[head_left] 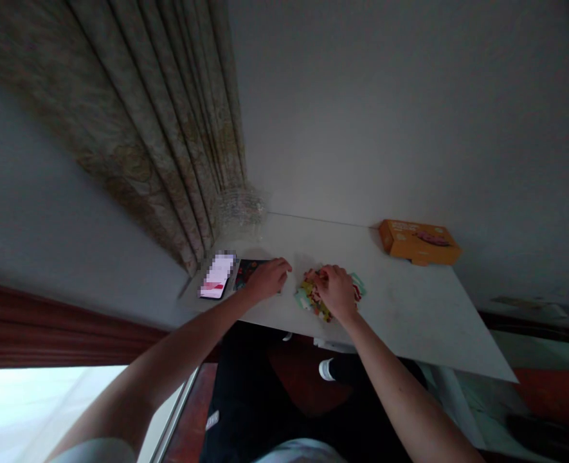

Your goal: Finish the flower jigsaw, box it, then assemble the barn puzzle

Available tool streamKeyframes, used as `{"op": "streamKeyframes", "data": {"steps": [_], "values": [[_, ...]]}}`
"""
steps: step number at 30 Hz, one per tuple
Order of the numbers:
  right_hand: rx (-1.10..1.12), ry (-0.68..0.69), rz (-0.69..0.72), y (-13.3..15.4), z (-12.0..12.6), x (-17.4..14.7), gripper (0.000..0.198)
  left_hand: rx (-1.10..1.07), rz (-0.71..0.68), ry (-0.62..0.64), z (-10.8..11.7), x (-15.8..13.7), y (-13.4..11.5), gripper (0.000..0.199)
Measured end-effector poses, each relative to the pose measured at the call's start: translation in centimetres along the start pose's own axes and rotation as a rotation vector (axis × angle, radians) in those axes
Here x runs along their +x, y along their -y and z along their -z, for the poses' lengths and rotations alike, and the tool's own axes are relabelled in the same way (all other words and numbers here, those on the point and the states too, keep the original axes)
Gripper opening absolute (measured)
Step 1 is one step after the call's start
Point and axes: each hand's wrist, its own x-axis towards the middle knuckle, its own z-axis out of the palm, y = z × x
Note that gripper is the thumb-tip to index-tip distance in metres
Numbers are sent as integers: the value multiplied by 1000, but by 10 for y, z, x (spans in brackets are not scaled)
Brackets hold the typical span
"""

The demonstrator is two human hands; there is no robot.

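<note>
A heap of small multicoloured jigsaw puzzle pieces (323, 311) lies on the white table, with green, yellow, red and pale ones among them. My right hand (339, 292) is over this heap, its fingers bent down and closed at a piece that they mostly hide. To the left, my left hand (270, 280) hovers at the right side of a dark printed picture sheet (245, 271), covering part of it. Its fingers are loosely bent and apart, and I see nothing held in them.
A lit phone (218, 275) lies left of the sheet. Clear bubble wrap (240, 209) sits at the back left corner by the patterned curtain (168, 128). An orange box (419, 242) stands at the back right against the wall. The white table (409, 315) extends rightward.
</note>
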Motion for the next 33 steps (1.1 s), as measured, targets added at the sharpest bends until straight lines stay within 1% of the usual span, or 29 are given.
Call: {"op": "streamKeyframes", "data": {"steps": [2, 3, 4, 6, 7, 8, 10, 12, 16, 18, 21, 24, 27, 30, 33], "values": [[-91, -32, -19, -26, 7, -14, 31, -34, -28, 32, -32, -6, -36, 26], [-109, -35, -20, -37, 8, -22, 36, -37, -32, 24, -46, -8, -51, 33], [-114, -29, -12, -45, 7, -30, 41, -26, -40, 45, -58, -9, -63, 48], [-113, 16, 15, -57, 1, -44, 48, -3, -27, 86, -77, -7, -79, 76], [-114, 46, 27, -61, -3, -49, 50, 5, -16, 106, -83, -4, -84, 83], [-118, 76, 37, -65, -7, -52, 52, 9, -1, 118, -87, 0, -86, 86], [-125, 107, 40, -71, -13, -54, 53, 6, 29, 122, -92, 10, -87, 83], [-125, 98, 31, -76, -17, -50, 54, 4, 60, 115, -95, 21, -85, 77], [-117, 81, 5, -82, -22, -28, 54, 53, 160, 79, -98, 36, -84, 68], [-138, 87, -36, -83, -24, -14, 53, 89, 187, 67, -100, 37, -85, 65], [-182, 103, -123, -85, -27, 5, 52, 110, 148, 106, -100, 33, -87, 68], [-190, 88, -171, -89, -31, 21, 52, 113, 114, 124, -98, 27, -86, 66], [-162, 31, -189, -94, -35, 30, 56, 118, 141, 88, -99, 25, -85, 59], [-148, -24, -197, -97, -36, 31, 62, 139, 226, 43, -101, 29, -83, 56], [-157, -15, -130, -96, -34, 27, 65, 141, 268, 12, -103, 37, -79, 55]]}}
